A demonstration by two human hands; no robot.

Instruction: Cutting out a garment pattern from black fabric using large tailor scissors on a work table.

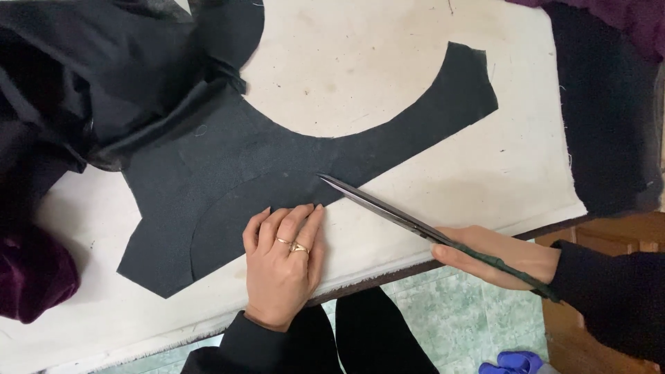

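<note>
A curved piece of black fabric (228, 173) lies flat on a cream-covered table (499, 166). My left hand (282, 257) rests palm down on the cloth's near edge, fingers together, rings on one finger. My right hand (495, 255) grips the dark handles of long tailor's scissors (388, 208). The blades are closed or nearly so, and their tip touches the fabric edge just right of my left fingertips.
A heap of loose black cloth (90, 76) fills the far left. Dark purple velvet (31, 273) bulges at the left edge, and more dark fabric (606, 111) hangs off the right side. Below the table's near edge lies green tiled floor (443, 318).
</note>
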